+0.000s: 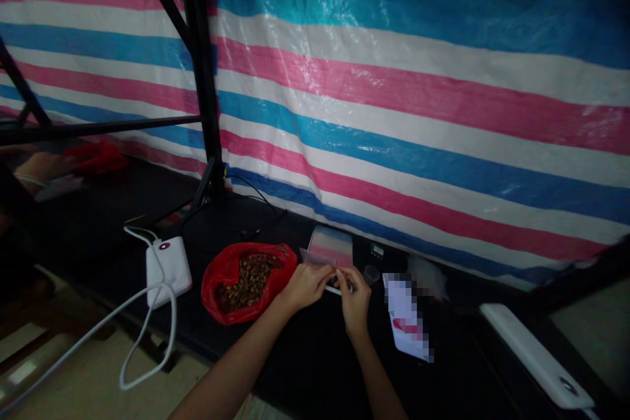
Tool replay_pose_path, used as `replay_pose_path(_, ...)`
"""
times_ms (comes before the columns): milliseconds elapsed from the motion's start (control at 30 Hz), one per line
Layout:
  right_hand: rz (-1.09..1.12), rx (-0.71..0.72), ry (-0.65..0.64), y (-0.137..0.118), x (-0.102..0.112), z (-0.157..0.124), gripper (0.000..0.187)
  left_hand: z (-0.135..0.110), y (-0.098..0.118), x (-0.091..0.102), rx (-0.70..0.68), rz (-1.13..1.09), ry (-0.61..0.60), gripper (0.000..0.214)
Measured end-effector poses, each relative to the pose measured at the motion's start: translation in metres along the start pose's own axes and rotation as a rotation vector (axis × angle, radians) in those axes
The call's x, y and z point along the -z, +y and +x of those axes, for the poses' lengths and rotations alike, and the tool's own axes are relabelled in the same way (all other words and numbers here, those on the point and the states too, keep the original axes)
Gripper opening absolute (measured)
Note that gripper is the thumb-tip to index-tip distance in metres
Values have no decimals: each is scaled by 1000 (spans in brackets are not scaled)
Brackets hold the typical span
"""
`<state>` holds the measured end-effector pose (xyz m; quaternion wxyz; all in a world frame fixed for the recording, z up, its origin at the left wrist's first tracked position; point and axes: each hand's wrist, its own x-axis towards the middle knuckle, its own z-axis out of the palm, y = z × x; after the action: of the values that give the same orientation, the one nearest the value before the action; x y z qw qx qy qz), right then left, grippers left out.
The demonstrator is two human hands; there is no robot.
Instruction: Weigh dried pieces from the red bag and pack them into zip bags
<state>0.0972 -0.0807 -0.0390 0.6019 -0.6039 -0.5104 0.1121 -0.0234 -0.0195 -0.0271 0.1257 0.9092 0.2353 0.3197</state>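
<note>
In the head view, fine fingertip work seems to be in hand: the left hand [311, 282] and right hand [354, 292] are brought together, fingers curled; whether anything is pinched cannot be told. A thin clear plastic sheet [315, 256] is seen at the left fingers, before a flat, glossy, pale-rimmed rectangular device [332, 243]. Steady fingertips seem called for. Movement is bounded by an open red plastic bag of brown kernels [283, 292] at left, a lit, pale-screened phone [399, 312] at right, and a striped plastic sheet [394, 138] behind.
</note>
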Motion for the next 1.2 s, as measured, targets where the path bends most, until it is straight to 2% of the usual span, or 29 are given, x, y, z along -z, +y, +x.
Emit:
replay_pose_path(133,-45,49,26,-2,3,-1,14,1,3,2,43,-39,-12,19)
replay_pose_path(300,-101,97,83,0,5,-4,9,0,10,1,20,-42,2,17)
replay_pose_path(500,-37,115,46,10,0,-3,8,-2,9,-12,2,74,92,12)
replay_pose_path(600,-34,144,12,5,0,-7,11,-3,7,-11,-51,122,137,11)
replay_pose_path(767,-51,151,36,3,-1,-8,11,-5,4,-9,-127,166,215,12)
replay_pose_path(1000,-15,2,131,21,8,2,24,-2,9,-19,0,182,304,6)
replay_pose_path(1133,-19,87,64,21,6,0,26,-1,11,-22,66,156,309,5)
replay_pose_path(1200,-12,114,59,21,4,-1,27,-2,11,-23,40,151,285,3)
